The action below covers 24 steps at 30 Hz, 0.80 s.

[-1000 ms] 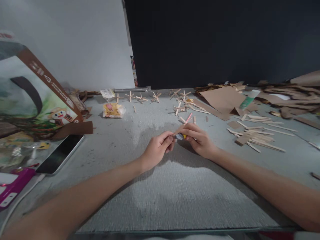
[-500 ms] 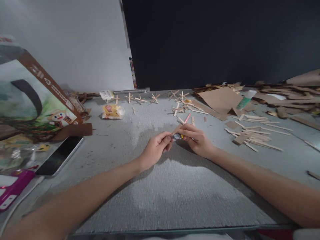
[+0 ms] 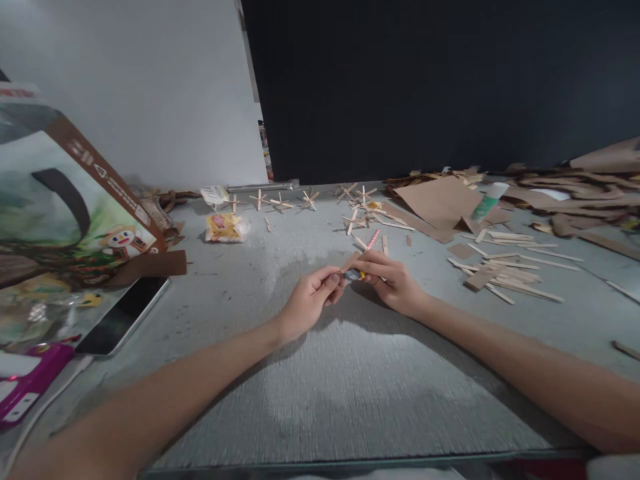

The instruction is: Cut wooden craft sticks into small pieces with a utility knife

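My left hand [image 3: 311, 298] is closed in a pinch on one end of a small brown cardboard strip [image 3: 351, 261], above the middle of the table. Facing it, my right hand [image 3: 395, 280] has its fingers closed round a small grey-and-yellow tool [image 3: 354, 274], whose kind I cannot make out. The tool's grey part lies against the underside of the strip, between the two hands. A pink-and-white striped stick [image 3: 374, 239] shows just beyond my right fingers; whether it belongs to the tool is unclear.
Several crossed-stick stars [image 3: 310, 200] stand along the back. Loose wooden sticks [image 3: 520, 280], cardboard [image 3: 435, 203] and a glue stick [image 3: 490, 201] lie right. Left are a yellow packet [image 3: 226, 228], a phone [image 3: 125, 315], a printed bag [image 3: 120, 200] and a purple device [image 3: 35, 380] with a cable.
Both hands keep nearly the same place and grip. The view has shifted slightly, and a bit more of the yellow part shows by my right fingers.
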{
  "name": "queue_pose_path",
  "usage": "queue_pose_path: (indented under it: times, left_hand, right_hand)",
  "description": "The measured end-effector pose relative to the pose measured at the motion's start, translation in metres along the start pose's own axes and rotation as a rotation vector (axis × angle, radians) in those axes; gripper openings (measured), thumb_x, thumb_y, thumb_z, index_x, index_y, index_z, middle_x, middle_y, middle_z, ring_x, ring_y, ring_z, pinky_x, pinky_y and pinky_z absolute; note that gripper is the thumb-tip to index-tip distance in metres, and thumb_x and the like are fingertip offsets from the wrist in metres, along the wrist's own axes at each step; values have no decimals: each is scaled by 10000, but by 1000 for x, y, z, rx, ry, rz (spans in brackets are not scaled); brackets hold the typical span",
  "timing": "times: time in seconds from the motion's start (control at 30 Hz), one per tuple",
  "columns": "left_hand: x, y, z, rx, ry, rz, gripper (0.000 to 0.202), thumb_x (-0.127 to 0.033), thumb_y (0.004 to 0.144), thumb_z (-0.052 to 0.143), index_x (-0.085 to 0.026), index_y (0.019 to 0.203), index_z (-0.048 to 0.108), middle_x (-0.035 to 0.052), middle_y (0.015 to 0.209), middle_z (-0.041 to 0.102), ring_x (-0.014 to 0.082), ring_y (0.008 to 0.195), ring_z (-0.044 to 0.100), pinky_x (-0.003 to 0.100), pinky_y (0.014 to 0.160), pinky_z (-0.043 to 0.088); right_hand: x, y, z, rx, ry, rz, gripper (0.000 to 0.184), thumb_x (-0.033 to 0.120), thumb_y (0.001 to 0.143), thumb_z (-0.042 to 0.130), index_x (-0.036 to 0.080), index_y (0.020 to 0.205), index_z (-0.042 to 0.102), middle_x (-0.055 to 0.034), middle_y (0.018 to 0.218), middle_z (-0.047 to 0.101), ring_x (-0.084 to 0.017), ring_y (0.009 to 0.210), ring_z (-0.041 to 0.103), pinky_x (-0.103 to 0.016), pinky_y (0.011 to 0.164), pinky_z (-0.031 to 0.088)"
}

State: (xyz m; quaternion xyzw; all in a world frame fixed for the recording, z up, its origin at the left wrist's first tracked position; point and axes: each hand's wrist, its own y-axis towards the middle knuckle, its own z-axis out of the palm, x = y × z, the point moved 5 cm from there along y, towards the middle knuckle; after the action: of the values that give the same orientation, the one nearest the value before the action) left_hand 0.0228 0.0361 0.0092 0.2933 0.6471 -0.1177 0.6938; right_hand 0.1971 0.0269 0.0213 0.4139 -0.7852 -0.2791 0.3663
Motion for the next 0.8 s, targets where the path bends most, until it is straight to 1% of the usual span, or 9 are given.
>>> queue_pose_path:
  times: [0.1, 0.23, 0.43, 0.57, 0.8]
  left_hand:
    - [0, 0, 0, 2, -1, 12, 513, -692, 965, 620, -193, 850, 597, -42, 657, 469, 116, 590, 405, 271, 579, 322]
    - [0, 0, 1, 2, 25, -6, 514, -699, 955, 625, -194, 859, 608, -37, 667, 487, 117, 596, 414, 274, 586, 329]
    - [-3, -2, -1, -21, 48, 0, 505, -686, 975, 602, -194, 859, 619, -36, 661, 474, 127, 617, 424, 283, 608, 341]
    - [-2, -2, -1, -6, 84, 14, 492, -670, 990, 591, -195, 862, 625, -36, 662, 482, 127, 618, 423, 292, 629, 344]
    - [-2, 0, 0, 7, -15, 17, 498, -675, 974, 625, -195, 843, 595, -45, 659, 460, 117, 594, 395, 277, 590, 315]
  right_hand:
    - [0, -1, 0, -1, -5, -1, 410, 157, 1084, 451, 250, 1357, 743, -115, 1023, 707, -224, 898, 666, -385, 787, 582]
    - [0, -1, 1, -2, -5, -14, 421, 150, 1079, 441, 253, 1352, 745, -112, 1023, 710, -229, 905, 667, -397, 795, 584]
    - [0, 0, 1, 23, 38, 21, 384, 202, 1096, 446, 230, 1329, 751, -128, 1033, 717, -234, 902, 671, -403, 788, 583]
    - [2, 0, 1, 9, 9, -5, 409, 162, 1082, 433, 238, 1319, 756, -110, 982, 704, -227, 868, 647, -396, 765, 582]
    - [0, 0, 0, -10, 5, -8, 400, 137, 1064, 479, 239, 1343, 747, -111, 1011, 711, -217, 883, 662, -378, 769, 586]
